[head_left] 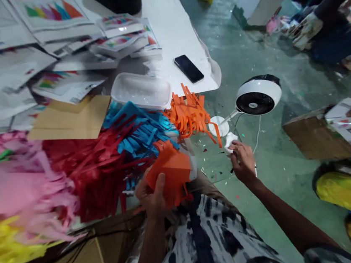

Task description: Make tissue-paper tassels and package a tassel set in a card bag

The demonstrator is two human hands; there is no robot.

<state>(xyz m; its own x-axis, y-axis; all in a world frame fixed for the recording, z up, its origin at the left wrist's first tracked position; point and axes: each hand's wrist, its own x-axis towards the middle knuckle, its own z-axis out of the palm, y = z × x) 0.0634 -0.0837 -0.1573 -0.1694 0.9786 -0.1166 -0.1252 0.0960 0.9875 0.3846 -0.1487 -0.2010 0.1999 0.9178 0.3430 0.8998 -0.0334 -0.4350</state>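
Note:
In my left hand [151, 198] is a piece of orange fringed paper [172, 170], gripped with the thumb on top and its cut strips hanging toward my lap. Out to the right, over the floor, my right hand [244, 161] pinches a small white crumpled wad [230, 141]; its material is unclear. Blue fringed paper [145, 128] and a loose orange fringed bunch [189, 111] lie on the table just beyond my left hand. Red fringed paper [88, 171] spreads to its left.
A clear plastic tub [140, 89] and a phone [189, 68] lie on the white table. Printed packets [68, 84] cover the far left, by a brown envelope [71, 118]. Right of the table stands a white fan [258, 94]. A cardboard box [317, 136] sits farther right.

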